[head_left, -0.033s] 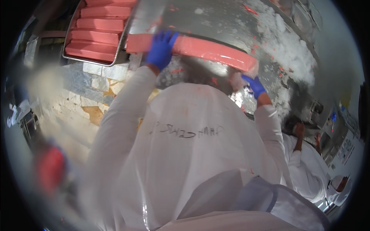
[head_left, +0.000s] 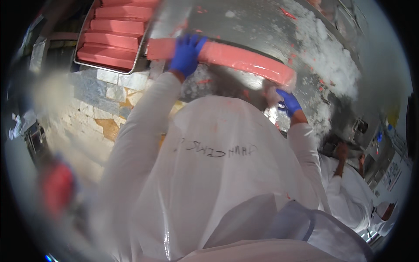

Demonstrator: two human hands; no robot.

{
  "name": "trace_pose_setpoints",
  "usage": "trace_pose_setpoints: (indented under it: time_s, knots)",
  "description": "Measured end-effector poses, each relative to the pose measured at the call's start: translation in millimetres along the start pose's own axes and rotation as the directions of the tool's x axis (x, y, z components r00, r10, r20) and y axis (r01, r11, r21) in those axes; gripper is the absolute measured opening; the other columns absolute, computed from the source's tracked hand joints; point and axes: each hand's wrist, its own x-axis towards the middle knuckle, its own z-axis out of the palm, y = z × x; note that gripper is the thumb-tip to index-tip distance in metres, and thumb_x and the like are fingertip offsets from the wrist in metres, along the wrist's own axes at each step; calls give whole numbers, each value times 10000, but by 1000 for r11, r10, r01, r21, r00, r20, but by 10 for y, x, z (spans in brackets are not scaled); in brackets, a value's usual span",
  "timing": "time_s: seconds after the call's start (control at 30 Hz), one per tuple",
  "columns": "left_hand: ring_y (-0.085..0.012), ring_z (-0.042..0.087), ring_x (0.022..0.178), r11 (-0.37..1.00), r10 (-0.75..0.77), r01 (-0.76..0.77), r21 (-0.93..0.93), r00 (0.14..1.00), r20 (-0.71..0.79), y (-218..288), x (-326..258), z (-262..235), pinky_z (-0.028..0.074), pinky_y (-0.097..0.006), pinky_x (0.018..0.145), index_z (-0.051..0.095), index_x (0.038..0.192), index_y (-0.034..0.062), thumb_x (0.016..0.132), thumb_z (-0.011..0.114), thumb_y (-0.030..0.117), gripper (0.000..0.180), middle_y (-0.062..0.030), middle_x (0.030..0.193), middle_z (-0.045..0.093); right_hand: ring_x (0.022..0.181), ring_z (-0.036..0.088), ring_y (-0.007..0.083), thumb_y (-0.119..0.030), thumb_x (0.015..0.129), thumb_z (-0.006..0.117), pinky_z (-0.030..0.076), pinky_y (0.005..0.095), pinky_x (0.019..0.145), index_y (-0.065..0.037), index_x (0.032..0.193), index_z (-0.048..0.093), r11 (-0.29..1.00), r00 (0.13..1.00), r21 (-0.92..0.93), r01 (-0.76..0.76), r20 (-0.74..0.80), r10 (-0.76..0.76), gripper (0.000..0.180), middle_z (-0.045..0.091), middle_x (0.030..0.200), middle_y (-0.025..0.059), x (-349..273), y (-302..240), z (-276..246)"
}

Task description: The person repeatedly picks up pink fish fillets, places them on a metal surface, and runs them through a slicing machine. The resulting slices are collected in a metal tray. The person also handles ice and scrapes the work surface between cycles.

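Note:
A long, smooth pink block (head_left: 242,57) lies across the metal table in front of me. Its left end looks matte, while its right part is glossy and slightly rounded. My left hand (head_left: 185,56), in a blue glove, rests on top of the block near its left end, fingers spread. Beside the right end, low and close to my body, my right hand (head_left: 289,103) has curled fingers, also blue-gloved. A pale, translucent pinkish piece (head_left: 271,95) shows at its fingertips; I cannot tell what it is.
At upper left a metal tray (head_left: 140,59) holds several similar pink blocks in a row. White ice-like slush (head_left: 334,63) and pink scraps cover the right of the metal table (head_left: 248,24). Worn tile floor (head_left: 98,102) shows at left. Another person in white (head_left: 347,192) works at right.
The whole view has shifted slightly. My right hand's fingers have moved a little at the block's right end; my left hand stays on the block.

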Motion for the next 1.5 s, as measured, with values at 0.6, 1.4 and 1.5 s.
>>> trace_pose_setpoints:
  time_s: [0.6,1.4,1.5]
  knots:
    - [-434,375,1482,976,108,-132,-173,984,-139,-575,229,-462,320,-646,1189,388,1577,138,617,938,382,1132,-163,1560,457,964,746,380,-306,977,605,579,464,877,-78,1080,764,-29,629,-693,720,670,-395,297,766,1065,214,35,-2189,2756]
    - [-203,669,1117,342,106,-344,-874,939,-328,-627,205,-913,543,-304,938,628,1324,-24,983,597,87,360,-142,1275,688,1001,702,480,-483,903,695,550,503,851,-20,1174,704,452,687,-645,617,161,-709,536,738,1033,269,46,25,-99]
    - [-240,716,993,-16,726,-187,-982,673,-140,-472,170,-1477,557,-344,903,724,1204,-52,885,714,214,416,-171,1116,759,959,711,235,-166,960,711,596,371,833,-2,1339,616,378,672,-785,491,64,-738,423,738,1090,123,176,-262,-624]
